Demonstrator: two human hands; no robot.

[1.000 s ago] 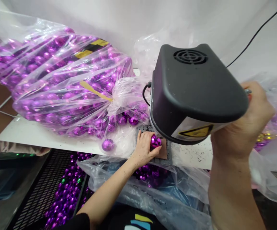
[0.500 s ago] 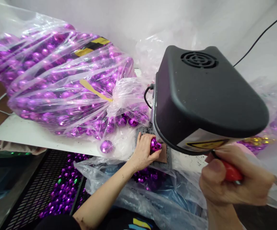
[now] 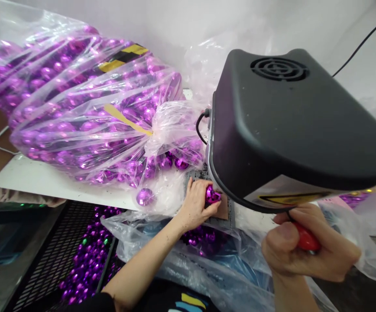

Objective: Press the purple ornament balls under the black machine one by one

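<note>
Between the thumb and fingers of my left hand (image 3: 196, 204) is a shiny purple faceted ball (image 3: 212, 195). It sits over a small brown pad (image 3: 223, 210) on a grey base plate (image 3: 204, 173), below the black housing (image 3: 292, 125) of a machine. My right hand (image 3: 308, 249) is wrapped round the red handle (image 3: 306, 238) of a lever at the machine's right side. A loose purple ball (image 3: 145, 197) lies on the white table left of my left hand. The underside of the housing is hidden.
A big clear bag of purple balls (image 3: 77, 125), tied with a yellow strip (image 3: 128, 119), covers the table's left part. Below, a black mesh crate (image 3: 45, 251) holds purple balls. Clear plastic sheeting (image 3: 175, 268) hangs along the front edge. A black cable (image 3: 363, 43) runs behind.
My right hand and the red handle have shifted a little left. The machine's housing looks larger and closer. My left hand keeps hold of the ball, nearly still.
</note>
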